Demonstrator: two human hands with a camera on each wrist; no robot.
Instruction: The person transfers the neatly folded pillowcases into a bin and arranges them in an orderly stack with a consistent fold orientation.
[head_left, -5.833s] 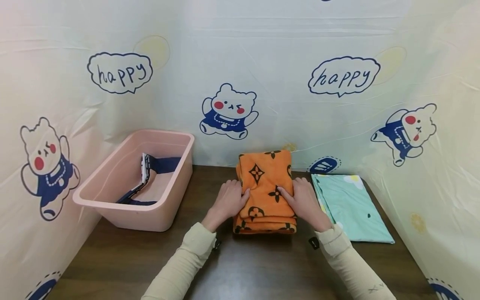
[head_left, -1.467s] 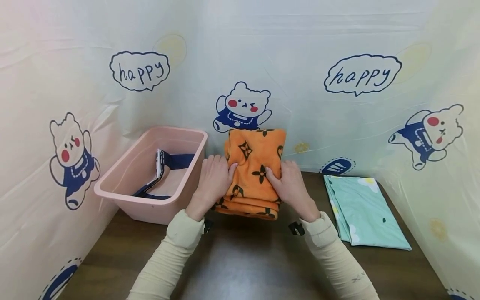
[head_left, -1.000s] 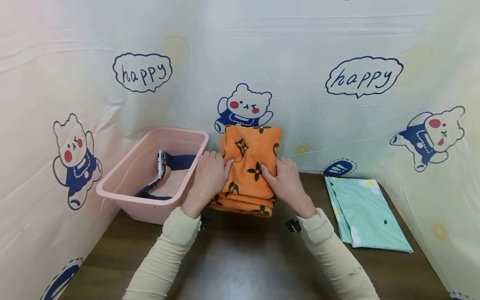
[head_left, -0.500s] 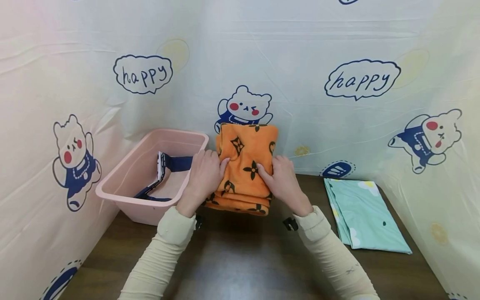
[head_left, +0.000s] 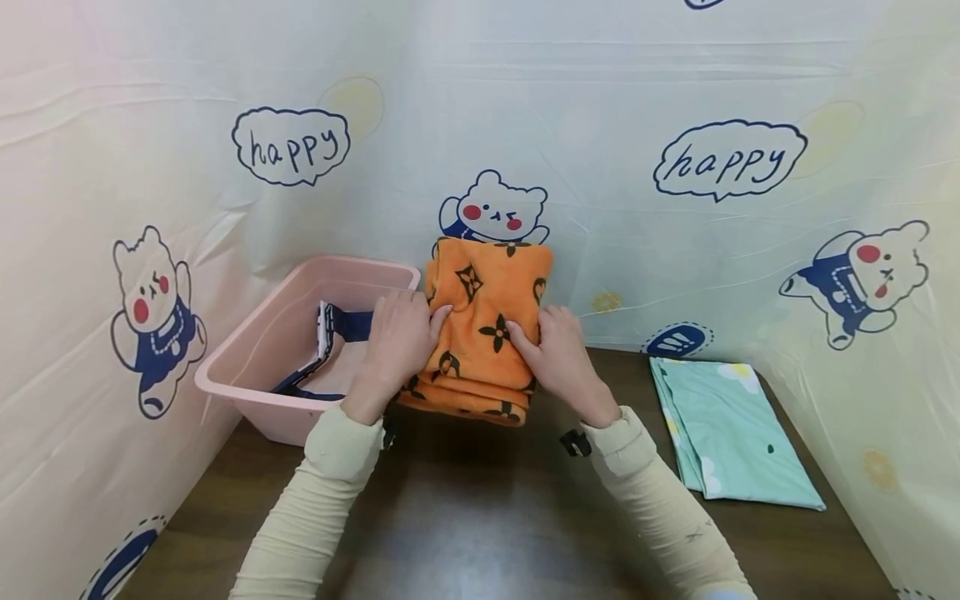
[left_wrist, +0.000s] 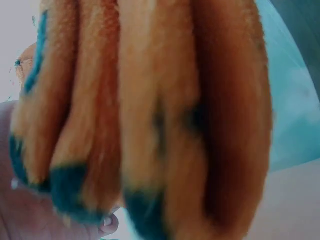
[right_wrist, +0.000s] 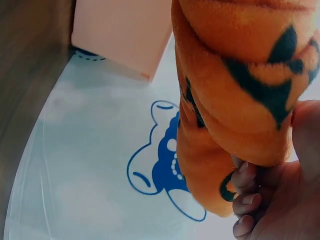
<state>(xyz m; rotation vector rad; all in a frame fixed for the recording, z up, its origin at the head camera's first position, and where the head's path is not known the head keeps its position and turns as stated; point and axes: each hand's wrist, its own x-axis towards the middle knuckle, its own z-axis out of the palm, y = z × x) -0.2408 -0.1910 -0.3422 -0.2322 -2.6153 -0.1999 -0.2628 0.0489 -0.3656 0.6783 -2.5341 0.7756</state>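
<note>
A thick folded orange fleece cloth (head_left: 487, 325) with dark flower motifs is held up off the table by both hands. My left hand (head_left: 397, 337) grips its left side, thumb on the front face, and overlaps the right rim of the pink plastic tub (head_left: 375, 268) in the head view. On the opposite side my right hand (head_left: 558, 358) grips it, thumb in front; the right wrist view shows that hand's fingers (right_wrist: 246, 200) curled under the cloth's folds. Stacked layers of the orange fleece cloth (left_wrist: 150, 100) fill the left wrist view.
Inside the tub stands a folded navy and white cloth (head_left: 324, 337). A folded mint-green cloth (head_left: 738, 437) lies at the right of the dark wooden table (head_left: 480, 517). A pale printed sheet (head_left: 600, 100) surrounds the table at the back and sides.
Both hands have raised the orange fleece cloth from the table and carried it left, closer to the pink tub. Over the last second it keeps drifting left and slightly up. The mint-green cloth stays put.
</note>
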